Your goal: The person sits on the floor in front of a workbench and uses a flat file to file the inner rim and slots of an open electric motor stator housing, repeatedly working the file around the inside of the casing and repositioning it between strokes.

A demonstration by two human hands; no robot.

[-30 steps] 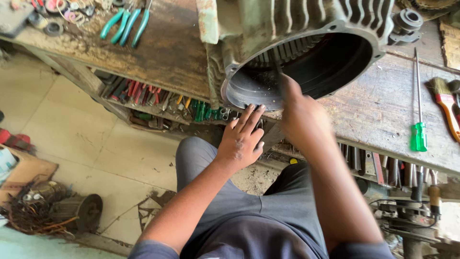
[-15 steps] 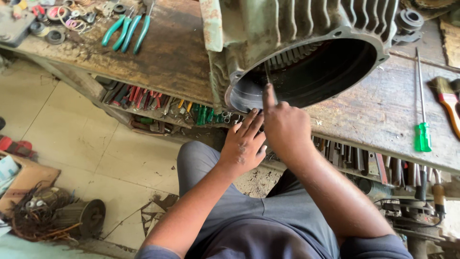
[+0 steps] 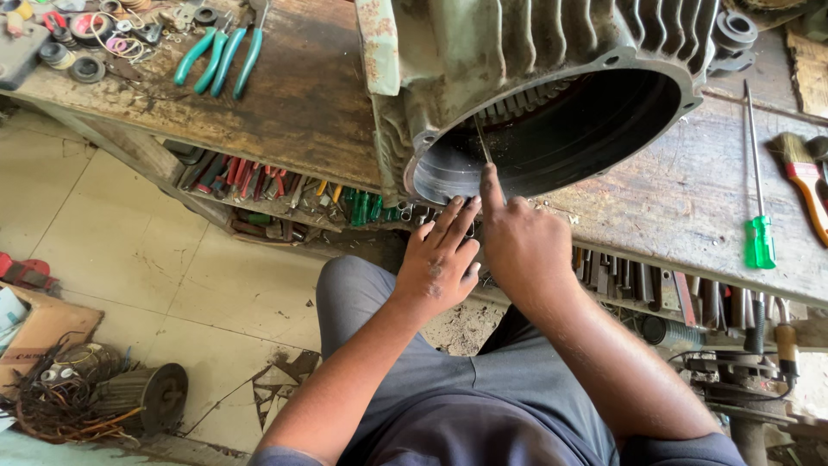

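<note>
My right hand [image 3: 526, 246] sits at the lower rim of the big green finned motor housing [image 3: 535, 78] on the wooden workbench [image 3: 302, 103]. Index finger stretched up along a thin metal rod [image 3: 481, 142], other fingers curled in, so it looks pinched on that rod; exact grip hidden behind the knuckles. The rod's tip pokes into the housing's open mouth, against the inner wall by the slotted ring. My left hand [image 3: 440, 259] is just beside the right one, fingers held together and pointing up, tips touching the housing's bottom lip, holding nothing.

Housing lies on its side, round opening facing me. Inside: dark hollow bore, a ring of slotted laminations along the upper inner wall, nothing loose that I can see.

Under the bench top, an open shelf [image 3: 259, 194] is packed with hand tools, red and green handles mostly, lying in a jumble. The shelf continues to the right, full of more grey metal tools.

Bench top, far left: green-handled pliers [image 3: 216, 56], washers and small rings [image 3: 65, 56] scattered. Right of the housing: green-handled screwdriver [image 3: 757, 216] lying lengthwise, paintbrush [image 3: 802, 177] near it at the edge.

Floor, lower left: a cardboard tray [image 3: 39, 324], then a tangle of copper wire [image 3: 60, 401] with a dark round pulley-like part [image 3: 159, 397] touching it.
</note>
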